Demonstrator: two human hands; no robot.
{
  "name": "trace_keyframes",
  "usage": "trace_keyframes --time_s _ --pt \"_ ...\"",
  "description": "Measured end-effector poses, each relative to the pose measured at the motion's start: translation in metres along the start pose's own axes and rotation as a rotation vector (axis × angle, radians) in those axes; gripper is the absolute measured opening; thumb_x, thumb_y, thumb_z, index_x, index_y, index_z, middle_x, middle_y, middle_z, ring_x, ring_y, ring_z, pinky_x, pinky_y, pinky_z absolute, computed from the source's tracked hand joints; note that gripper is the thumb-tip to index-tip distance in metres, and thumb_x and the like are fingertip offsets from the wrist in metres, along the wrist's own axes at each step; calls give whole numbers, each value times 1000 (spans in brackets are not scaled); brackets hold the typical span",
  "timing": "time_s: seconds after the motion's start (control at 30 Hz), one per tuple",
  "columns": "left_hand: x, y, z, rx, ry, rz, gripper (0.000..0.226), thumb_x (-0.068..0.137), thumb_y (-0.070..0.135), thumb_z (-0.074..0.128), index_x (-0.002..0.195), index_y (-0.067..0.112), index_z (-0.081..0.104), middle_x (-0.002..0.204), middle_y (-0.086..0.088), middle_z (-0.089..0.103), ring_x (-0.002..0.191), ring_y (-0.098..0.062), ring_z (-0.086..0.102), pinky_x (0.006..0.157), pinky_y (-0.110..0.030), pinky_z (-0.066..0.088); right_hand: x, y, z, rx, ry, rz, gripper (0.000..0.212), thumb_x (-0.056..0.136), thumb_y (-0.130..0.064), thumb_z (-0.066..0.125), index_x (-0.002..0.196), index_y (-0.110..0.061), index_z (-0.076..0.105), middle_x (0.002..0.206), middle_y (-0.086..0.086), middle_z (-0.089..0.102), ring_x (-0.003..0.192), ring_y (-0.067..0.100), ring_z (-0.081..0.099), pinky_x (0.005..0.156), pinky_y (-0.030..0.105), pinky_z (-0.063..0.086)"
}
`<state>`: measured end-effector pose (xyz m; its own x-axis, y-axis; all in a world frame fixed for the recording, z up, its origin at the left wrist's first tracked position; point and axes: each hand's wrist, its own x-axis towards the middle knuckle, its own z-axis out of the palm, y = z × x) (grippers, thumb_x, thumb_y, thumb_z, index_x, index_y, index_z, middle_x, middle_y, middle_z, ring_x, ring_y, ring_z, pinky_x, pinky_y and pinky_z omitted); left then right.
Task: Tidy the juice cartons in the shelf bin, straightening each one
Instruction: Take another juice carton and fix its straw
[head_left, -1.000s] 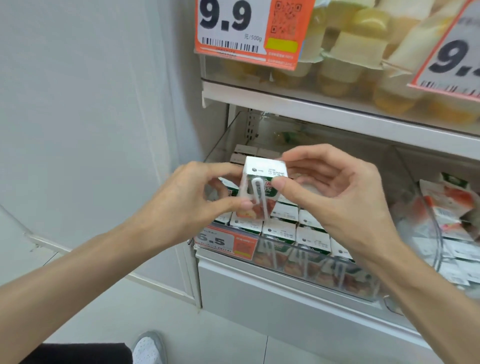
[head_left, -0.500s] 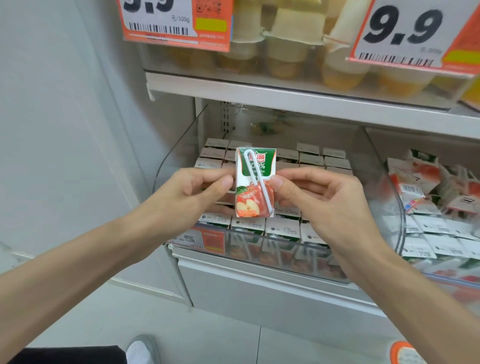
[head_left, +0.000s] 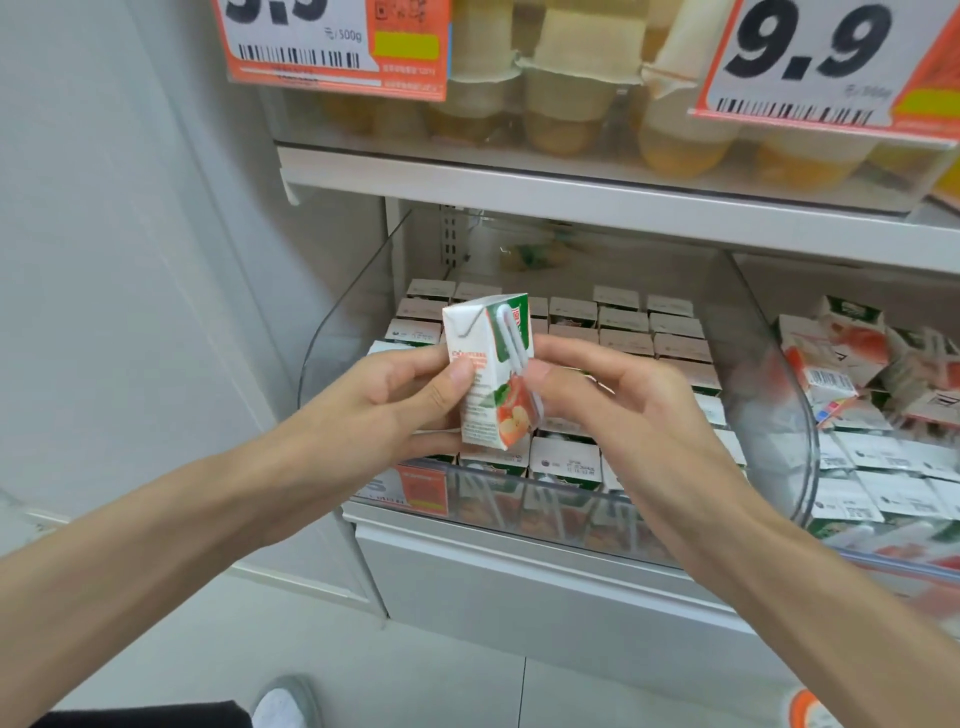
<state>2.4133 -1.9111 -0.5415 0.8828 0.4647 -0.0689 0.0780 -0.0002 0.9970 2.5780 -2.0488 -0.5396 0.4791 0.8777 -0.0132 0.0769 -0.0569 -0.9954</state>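
Head view, carton (head_left: 492, 375) upright, top leaning left

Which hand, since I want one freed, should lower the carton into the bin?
Probably left: the left hand wraps the carton, thumb on its face; the right hand only pinches its straw edge.

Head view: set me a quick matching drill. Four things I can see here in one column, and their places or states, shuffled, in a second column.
Things
1. juice carton
2. fruit cups
3. cartons in the right bin
4. shoe

Places or states
A. on the floor, at the bottom edge of the view
B. lying jumbled, several tilted
C. gripped between the left hand and the right hand
D. on the upper shelf, behind the price tags

Pairs: 1-C, 2-D, 3-B, 4-A
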Motion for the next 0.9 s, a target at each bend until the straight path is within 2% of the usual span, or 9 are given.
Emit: trace_keyframes --time_s 0.1,0.2,0.27,0.33,0.5,0.63,0.73,0.83,0.9 --pt "-1 4 -1 6 32 3 37 104 31 54 139 21 65 128 0 77 119 -21 73 103 -30 56 -1 2 4 -118 -31 -53 50 79 -37 87 127 -33 75 118 -5 76 108 11 73 97 34 60" --pt "-2 6 -3 -18 58 -22 41 101 36 57 137 19 64 126 -1 78 116 -23 75 103 -33 57 0 4 5 -71 -52 -57 50 80 -34 87 128 -32 75 117 -7 77 109 11 74 95 28 61" --pt "-2 7 -3 -79 69 -40 45 100 40 55 137 15 65 126 -5 77 115 -26 75 101 -35 59 2 4 4 -4 -56 -40 59 79 -32 86 135 -28 70 119 -9 78 112 10 74 94 23 59" --pt "-2 8 -5 -145 70 -43 45 103 38 52 138 12 64 128 -8 76 115 -31 75 100 -37 60 2 4 4 29 -43 -42 63 78 -31 86 138 -25 67 120 -8 78 113 10 74 97 25 59" --pt "-3 7 -7 -168 88 -76 39 104 23 57 141 10 58 123 -13 78 113 -32 76 96 -37 62 3 5 6 54 -11 -50 47 76 -29 86 120 -19 73 112 -5 81 107 10 76 97 24 59" --pt "-2 8 -8 -206 84 -89 41 103 24 56 141 10 59 124 -11 77 113 -31 76 93 -34 62 4 5 9 -5 22 -87 43 76 -38 85 115 -24 75 111 -8 80 107 8 74 97 28 57" --pt "-2 9 -9 -208 87 -95 41 103 26 56 140 11 61 123 -10 78 112 -30 76 93 -33 62 4 4 11 -14 32 -91 35 84 -42 78 116 -27 77 113 -10 80 110 8 73 102 33 56" --pt "-3 9 -10 -199 108 -93 42 101 27 58 140 10 60 120 -12 79 112 -30 77 94 -35 62 3 3 10 -36 31 -84 26 92 -40 73 115 -31 79 115 -11 79 110 9 73 103 38 56" --pt "-4 8 -12 -178 105 -84 42 102 27 59 141 12 59 122 -12 78 113 -30 76 96 -36 61 2 3 9 -27 28 -83 22 91 -36 75 112 -32 81 113 -6 79 106 11 75 101 36 57"
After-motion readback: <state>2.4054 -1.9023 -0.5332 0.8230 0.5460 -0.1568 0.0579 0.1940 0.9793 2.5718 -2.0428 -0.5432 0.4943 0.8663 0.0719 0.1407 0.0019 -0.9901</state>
